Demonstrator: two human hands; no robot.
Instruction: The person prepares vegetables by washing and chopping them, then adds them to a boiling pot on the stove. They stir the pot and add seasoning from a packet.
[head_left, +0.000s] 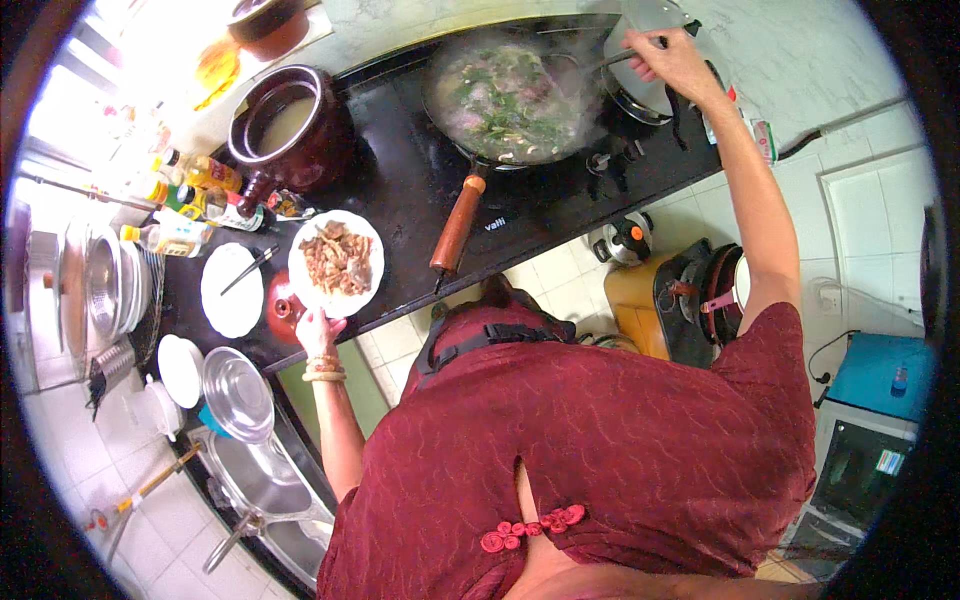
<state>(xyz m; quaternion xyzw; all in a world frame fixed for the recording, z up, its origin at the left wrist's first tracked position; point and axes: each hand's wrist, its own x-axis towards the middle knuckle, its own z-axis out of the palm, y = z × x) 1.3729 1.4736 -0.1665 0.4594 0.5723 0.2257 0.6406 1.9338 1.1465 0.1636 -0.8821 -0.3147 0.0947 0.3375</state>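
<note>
My left hand (321, 331) grips the near rim of a white plate (336, 264) heaped with cooked, browned meat pieces. Beside and partly under the plate is a round red-brown lid with a knob (284, 309). My right hand (664, 64) is closed around the handle of a utensil (619, 56), whose far end is hidden by steam and food in the wok. The wok (504, 105) holds pale soup with leafy greens and sits on the black stove. Its wooden handle (459, 225) points toward me.
A dark clay pot (292, 139) with liquid stands left of the wok. Bottles (176, 238) crowd the left rear. A white plate (232, 291) bears chopsticks. A glass lid (637, 75) lies right of the wok. A steel sink (262, 472) is at lower left.
</note>
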